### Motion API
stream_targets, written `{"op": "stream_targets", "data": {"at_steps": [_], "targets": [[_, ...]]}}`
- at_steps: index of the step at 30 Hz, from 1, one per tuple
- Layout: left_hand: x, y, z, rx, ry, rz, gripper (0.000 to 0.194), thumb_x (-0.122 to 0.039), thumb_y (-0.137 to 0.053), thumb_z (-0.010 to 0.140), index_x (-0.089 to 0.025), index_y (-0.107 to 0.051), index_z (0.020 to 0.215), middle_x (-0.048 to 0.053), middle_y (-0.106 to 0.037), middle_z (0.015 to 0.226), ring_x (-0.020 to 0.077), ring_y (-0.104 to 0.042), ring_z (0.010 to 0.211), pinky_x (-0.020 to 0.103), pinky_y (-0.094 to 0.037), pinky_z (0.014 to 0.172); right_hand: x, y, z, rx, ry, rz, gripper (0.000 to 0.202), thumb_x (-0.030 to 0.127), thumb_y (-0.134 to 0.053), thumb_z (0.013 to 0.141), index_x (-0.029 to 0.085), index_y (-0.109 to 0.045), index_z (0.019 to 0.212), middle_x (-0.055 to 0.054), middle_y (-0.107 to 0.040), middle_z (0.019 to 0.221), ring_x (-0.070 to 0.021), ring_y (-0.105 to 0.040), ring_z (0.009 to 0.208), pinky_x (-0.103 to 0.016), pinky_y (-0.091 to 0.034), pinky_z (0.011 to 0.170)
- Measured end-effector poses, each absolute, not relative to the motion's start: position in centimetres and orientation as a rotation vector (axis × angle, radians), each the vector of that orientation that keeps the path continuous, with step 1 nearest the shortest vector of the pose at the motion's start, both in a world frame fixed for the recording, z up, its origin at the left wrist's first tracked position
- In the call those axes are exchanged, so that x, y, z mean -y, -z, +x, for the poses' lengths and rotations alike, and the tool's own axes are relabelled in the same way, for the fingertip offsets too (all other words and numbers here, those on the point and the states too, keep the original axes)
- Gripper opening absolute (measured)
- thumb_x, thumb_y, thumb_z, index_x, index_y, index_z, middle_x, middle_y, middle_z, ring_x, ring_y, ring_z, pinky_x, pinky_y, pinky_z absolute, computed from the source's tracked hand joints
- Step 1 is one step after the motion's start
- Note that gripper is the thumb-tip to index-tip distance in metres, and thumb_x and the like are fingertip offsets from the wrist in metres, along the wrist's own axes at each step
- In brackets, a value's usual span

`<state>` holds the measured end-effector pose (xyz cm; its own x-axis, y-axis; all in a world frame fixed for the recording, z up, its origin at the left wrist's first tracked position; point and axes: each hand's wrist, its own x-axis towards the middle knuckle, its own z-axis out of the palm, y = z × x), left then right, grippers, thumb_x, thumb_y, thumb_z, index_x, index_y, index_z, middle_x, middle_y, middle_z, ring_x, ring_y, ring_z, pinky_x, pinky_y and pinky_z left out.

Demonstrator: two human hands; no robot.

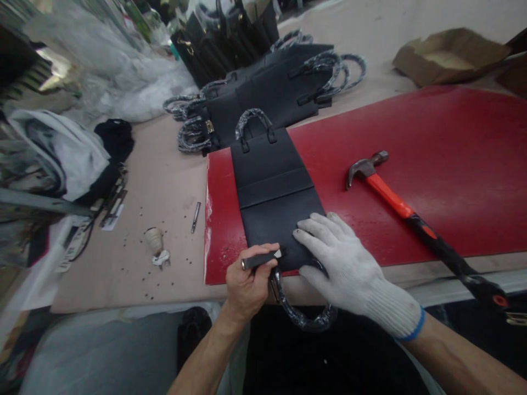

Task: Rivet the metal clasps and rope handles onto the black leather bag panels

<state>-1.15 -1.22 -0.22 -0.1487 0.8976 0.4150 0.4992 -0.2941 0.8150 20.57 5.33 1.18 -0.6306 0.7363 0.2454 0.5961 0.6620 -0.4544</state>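
My head view is moderately lit and slightly hazy — pale light falls across the surface [135, 263], with a soft sheen on the red mat [444, 164]. I see the left side smear and stretch toward the edge, while the hands look clearer.

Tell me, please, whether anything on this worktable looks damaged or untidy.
Small dark bits litter the table left of the red mat, looking like stray debris. The mat's left edge seems worn, with ragged whitish patches.
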Motion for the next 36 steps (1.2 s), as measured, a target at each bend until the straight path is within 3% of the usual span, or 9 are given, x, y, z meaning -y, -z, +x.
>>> {"op": "stream_targets", "data": {"at_steps": [36], "targets": [[0.84,0.28,-0.34,-1.579,-1.489,1.841,0.014,-0.012,-0.066,0.095,-0.018,-0.065,0.106,0.005,-0.081,0.099,0.0175,-0.08,0.093,0.03,-0.066,0.087,-5.3,-1.32,20.6,2.436,-0.458,-1.033,0.056,0.022,-0.066,0.081,0.014,-0.064,0.137,-0.015,-0.062,0.145,-0.0377,-0.048,0.141,-0.064,-0.031,0.122]]}}
